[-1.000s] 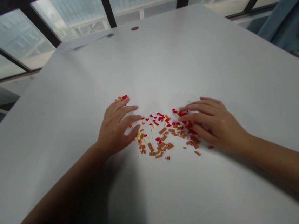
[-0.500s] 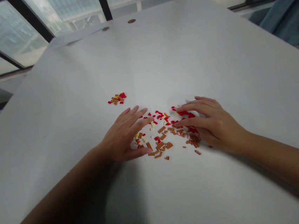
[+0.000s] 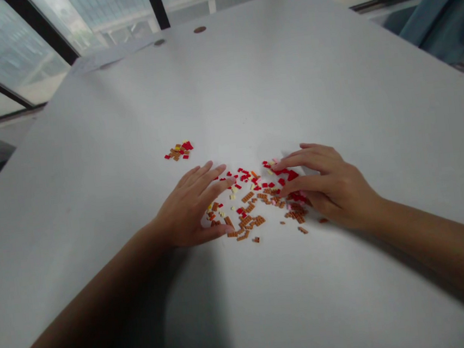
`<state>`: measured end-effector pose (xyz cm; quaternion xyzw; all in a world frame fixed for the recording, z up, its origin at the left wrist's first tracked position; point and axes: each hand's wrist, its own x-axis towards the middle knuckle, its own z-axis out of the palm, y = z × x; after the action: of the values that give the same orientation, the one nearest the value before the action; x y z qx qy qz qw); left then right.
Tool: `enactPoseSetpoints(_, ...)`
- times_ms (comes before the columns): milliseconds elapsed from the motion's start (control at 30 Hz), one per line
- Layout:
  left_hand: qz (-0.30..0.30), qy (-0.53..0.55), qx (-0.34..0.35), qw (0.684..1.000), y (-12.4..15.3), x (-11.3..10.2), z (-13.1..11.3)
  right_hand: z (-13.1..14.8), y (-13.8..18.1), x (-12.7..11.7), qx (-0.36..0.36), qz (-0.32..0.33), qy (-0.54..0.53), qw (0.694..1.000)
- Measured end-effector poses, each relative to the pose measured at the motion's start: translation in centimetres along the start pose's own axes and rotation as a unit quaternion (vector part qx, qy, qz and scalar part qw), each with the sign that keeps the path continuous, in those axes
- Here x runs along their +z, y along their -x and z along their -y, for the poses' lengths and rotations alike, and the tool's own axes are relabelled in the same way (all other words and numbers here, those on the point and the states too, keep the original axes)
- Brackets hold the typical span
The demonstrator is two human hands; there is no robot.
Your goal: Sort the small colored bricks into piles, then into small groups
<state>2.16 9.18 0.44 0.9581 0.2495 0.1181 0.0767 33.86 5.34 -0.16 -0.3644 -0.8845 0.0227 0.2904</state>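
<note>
Scatter of tiny red, brown and cream plastic bricks (image 3: 251,207) lies on the wide white desk (image 3: 248,85), midway between its side edges, nearer the front edge; left hand (image 3: 190,211) lies flat and open, fingers stretched onto the scatter, holding nothing; right hand (image 3: 331,186) is arched, fingertips on red pieces, and I cannot tell whether it pinches one; small separate heap of red and brown bricks (image 3: 179,150) sits just beyond the left hand, toward the far left corner.

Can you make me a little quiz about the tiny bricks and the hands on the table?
1. True or false: the small heap of bricks touches the left hand.
2. Which colour shows in the big scatter of bricks between the left hand and the right hand? A blue, B red, C green.
3. What do both hands rest on?
Key: 1 false, it lies apart; 2 B; 3 the white table.
</note>
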Motion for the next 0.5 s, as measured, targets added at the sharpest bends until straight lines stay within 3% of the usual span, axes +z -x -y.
enactPoseSetpoints(300,0.015,0.001,-0.008,1.0,-0.18,-0.27,-0.15,-0.25,0.17,0.16,-0.021,-0.018,0.004,1.0)
enactPoseSetpoints(500,0.023,0.008,-0.007,1.0,-0.2,-0.37,-0.18,0.13,-0.19,0.35,-0.054,0.008,0.003,0.999)
